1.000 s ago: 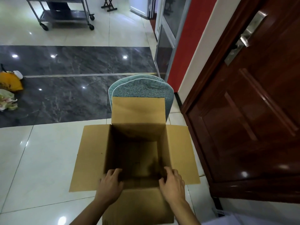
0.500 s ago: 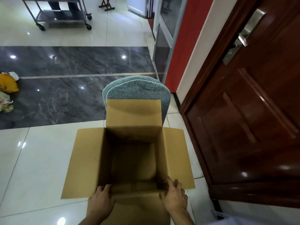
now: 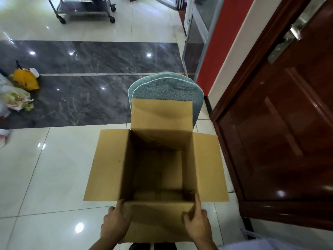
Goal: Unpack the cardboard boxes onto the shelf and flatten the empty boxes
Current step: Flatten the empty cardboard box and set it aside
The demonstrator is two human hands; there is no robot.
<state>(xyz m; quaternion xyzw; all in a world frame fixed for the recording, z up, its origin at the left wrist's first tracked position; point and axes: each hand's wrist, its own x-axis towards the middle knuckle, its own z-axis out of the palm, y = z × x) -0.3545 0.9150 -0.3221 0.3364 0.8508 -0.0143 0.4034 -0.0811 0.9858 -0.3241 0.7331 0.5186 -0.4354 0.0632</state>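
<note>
An open, empty cardboard box (image 3: 108, 165) stands on the white floor tiles with all its flaps folded outward. Its dark inside shows only the taped bottom. My left hand (image 3: 115, 222) holds the left edge of the near flap, thumb up by the box corner. My right hand (image 3: 197, 222) holds the right edge of the same flap, with the index finger stretched up along the box's near right corner. No shelf is in view.
Blue-green mats (image 3: 167, 91) lie just beyond the box's far flap. A dark wooden door (image 3: 279, 123) stands close on the right. A yellow bag (image 3: 25, 81) and plastic bags (image 3: 16, 100) lie at the left. A wheeled steel cart (image 3: 84, 9) is far back.
Both hands slid back from the box's near rim to the side edges of the near flap. The box sits a little further right in view.
</note>
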